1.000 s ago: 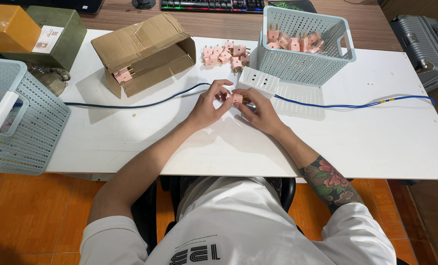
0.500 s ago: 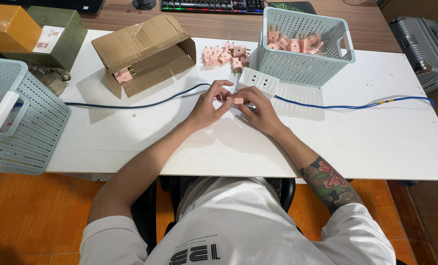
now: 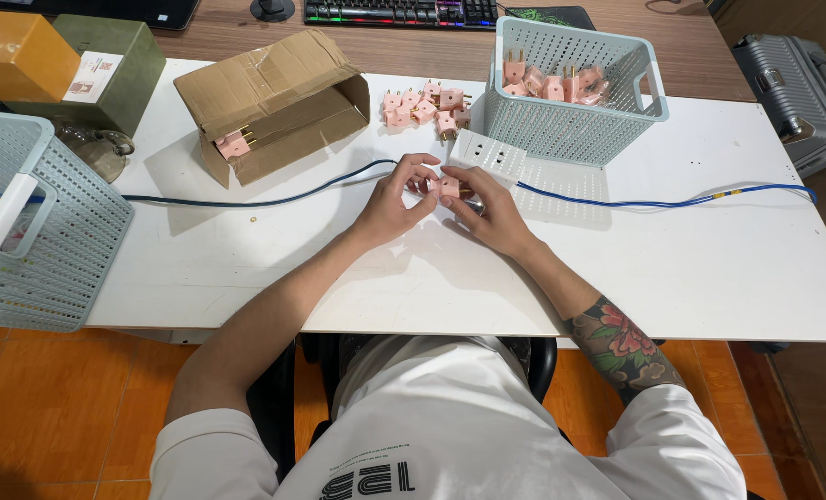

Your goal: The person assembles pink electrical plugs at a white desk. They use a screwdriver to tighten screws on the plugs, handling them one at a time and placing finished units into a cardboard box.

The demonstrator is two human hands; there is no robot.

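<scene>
My left hand and my right hand meet over the middle of the white table, both pinching one small pink plug between their fingertips. Just behind them lies a white perforated block. A loose pile of pink plugs lies farther back. More pink plugs fill the pale blue basket at the back right. A blue cable runs across the table under my hands.
An open cardboard box lies on its side at back left with a pink plug inside. A second blue basket overhangs the left edge. Yellow and green boxes, a keyboard and a grey suitcase stand around.
My hands stay together at the same spot; the fingers shift slightly around the pink plug. Nothing else has moved.
</scene>
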